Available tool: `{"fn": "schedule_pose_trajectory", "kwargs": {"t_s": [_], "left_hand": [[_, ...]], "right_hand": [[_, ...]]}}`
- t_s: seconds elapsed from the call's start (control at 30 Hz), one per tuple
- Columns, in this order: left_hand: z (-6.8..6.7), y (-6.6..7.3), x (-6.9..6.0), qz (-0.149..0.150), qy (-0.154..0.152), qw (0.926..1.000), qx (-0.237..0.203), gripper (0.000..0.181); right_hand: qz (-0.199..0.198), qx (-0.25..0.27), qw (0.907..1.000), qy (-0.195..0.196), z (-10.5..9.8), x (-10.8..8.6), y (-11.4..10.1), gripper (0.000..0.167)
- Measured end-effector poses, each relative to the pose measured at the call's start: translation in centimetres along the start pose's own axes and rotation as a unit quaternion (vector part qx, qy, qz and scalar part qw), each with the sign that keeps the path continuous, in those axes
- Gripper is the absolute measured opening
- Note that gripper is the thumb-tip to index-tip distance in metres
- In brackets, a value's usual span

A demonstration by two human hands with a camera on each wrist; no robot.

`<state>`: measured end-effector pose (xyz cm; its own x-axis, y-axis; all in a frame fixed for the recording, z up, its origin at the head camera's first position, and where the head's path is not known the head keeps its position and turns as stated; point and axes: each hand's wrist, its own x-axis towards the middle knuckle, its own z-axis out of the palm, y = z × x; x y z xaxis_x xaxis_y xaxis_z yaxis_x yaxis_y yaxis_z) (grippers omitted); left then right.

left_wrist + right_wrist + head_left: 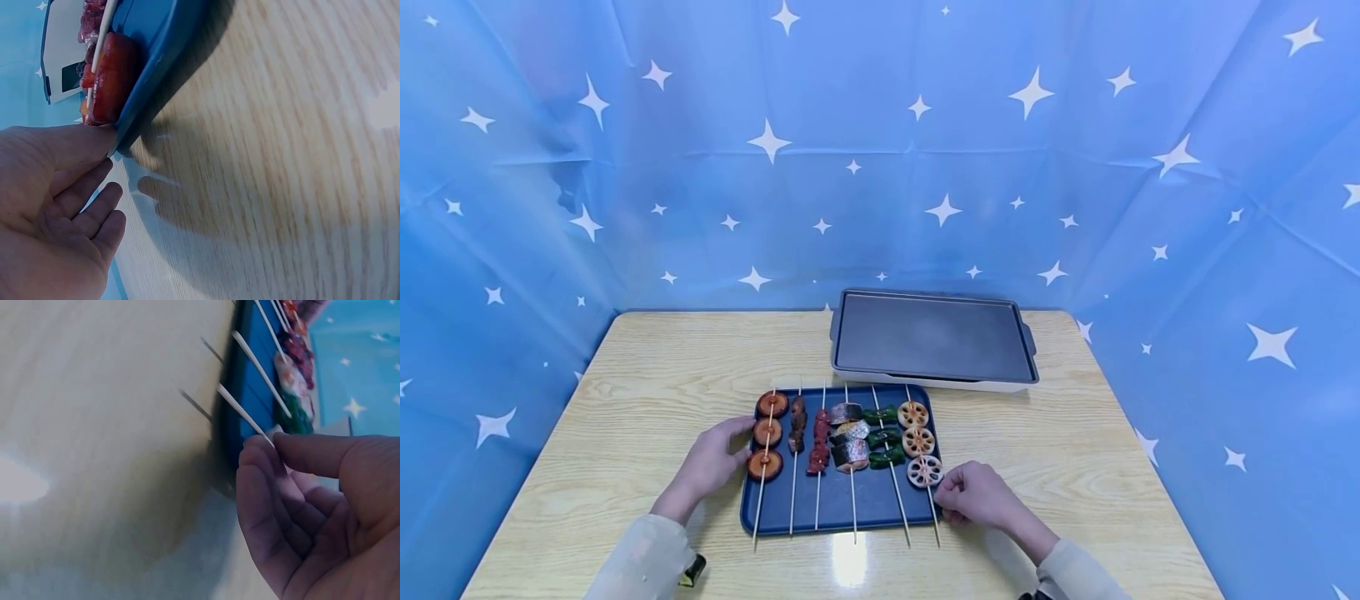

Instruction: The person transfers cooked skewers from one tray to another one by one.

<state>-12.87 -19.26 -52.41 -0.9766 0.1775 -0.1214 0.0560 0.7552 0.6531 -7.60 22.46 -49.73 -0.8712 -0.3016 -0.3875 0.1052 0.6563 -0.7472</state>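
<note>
A blue tray [805,512] holds a row of skewers. My left hand [721,454] is at its left edge beside the mushroom skewer [767,433]; the thumb [94,142] touches the rim and the other fingers are loosely bent, with nothing visible in them. At the right edge, my right hand [977,496] pinches the stick of the lotus root skewer [917,442] between thumb and forefinger. Between these lie a brown meat skewer [797,423], a red meat skewer [820,442], a skewer of silvery-skinned chunks [850,454] and a green skewer [886,437].
Behind the tray stands a dark flat griddle [936,337] with a pale base and side handles. A small dark green and yellow object [692,571] lies by the left sleeve. The wooden table [1060,450] is surrounded by blue star-patterned cloth [880,108].
</note>
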Motion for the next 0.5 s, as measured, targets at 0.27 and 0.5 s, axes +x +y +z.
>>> {"fn": "schedule_pose_trajectory", "kwargs": {"t_s": [0.27, 0.5], "left_hand": [[0.0, 0.1, 0.1, 0.008, 0.001, 0.9999, 0.008, 0.046], [-0.7, 0.3, -0.2, 0.026, 0.013, 0.9995, 0.013, 0.045]], "right_hand": [[0.001, -0.036, 0.9984, 0.045, -3.9, 0.2, 0.0, 0.015], [-0.010, -0.100, 0.9899, 0.099, -8.5, 0.0, -0.2, 0.021]]}}
